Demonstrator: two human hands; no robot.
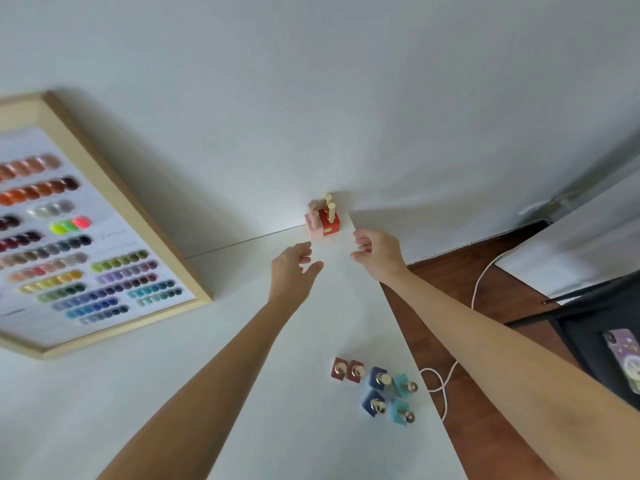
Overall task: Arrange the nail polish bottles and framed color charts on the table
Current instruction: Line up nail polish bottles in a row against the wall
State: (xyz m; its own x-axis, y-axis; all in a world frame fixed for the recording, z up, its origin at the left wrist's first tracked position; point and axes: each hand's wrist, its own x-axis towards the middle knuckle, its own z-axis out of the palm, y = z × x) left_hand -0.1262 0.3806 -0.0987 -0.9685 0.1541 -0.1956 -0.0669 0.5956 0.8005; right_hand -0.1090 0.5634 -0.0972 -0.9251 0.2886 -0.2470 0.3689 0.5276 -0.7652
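Far bottles: a tight cluster of pink and red nail polish bottles (322,221) stands upright at the table's far right corner, against the wall, gold caps pointing up.
Way from hands: the cluster lies just beyond both hands, between them and slightly ahead.
Left hand (294,268): near the cluster, apart from it, fingers loosely spread, holding nothing.
Right hand (375,252): also near, apart, fingers loosely curled, empty; it looks about as close as the left.
Near bottles: two dark red, two blue and two teal bottles (375,391) stand grouped by the right forearm, close to the table (242,341) edge.
Color chart: a wood-framed color chart (79,230) leans at the left, well apart from both groups.
Beyond: a white cable (446,379) trails on the floor.
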